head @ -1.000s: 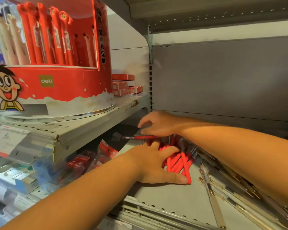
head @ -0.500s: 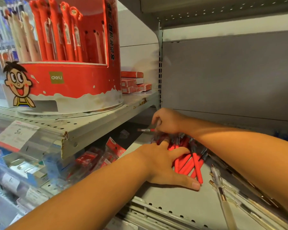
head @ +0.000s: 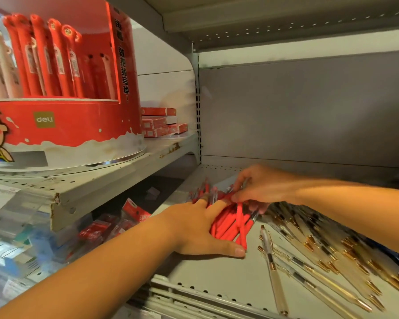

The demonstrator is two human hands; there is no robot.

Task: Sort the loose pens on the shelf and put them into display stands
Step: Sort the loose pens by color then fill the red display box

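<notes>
A bundle of loose red pens [head: 232, 223] lies on the grey lower shelf [head: 217, 275]. My left hand [head: 194, 229] cups the bundle from the left, thumb stretched along its near end and fingers over its top. My right hand [head: 256, 187] comes in from the right and pinches the far ends of the same red pens. A round red display stand [head: 78, 120] stands on the upper shelf at left, with several red pens [head: 55, 58] upright in it.
Clear pens with gold trim [head: 327, 256] lie spread over the right part of the lower shelf. Small red boxes [head: 161, 123] are stacked behind the stand. Packaged goods [head: 108, 229] hang under the upper shelf [head: 97, 180]. The shelf's front rail [head: 194, 295] runs along the near edge.
The single red pen my right hand held out to the left has been brought onto the bundle. My right hand has come down onto the pens; the view has shifted closer.
</notes>
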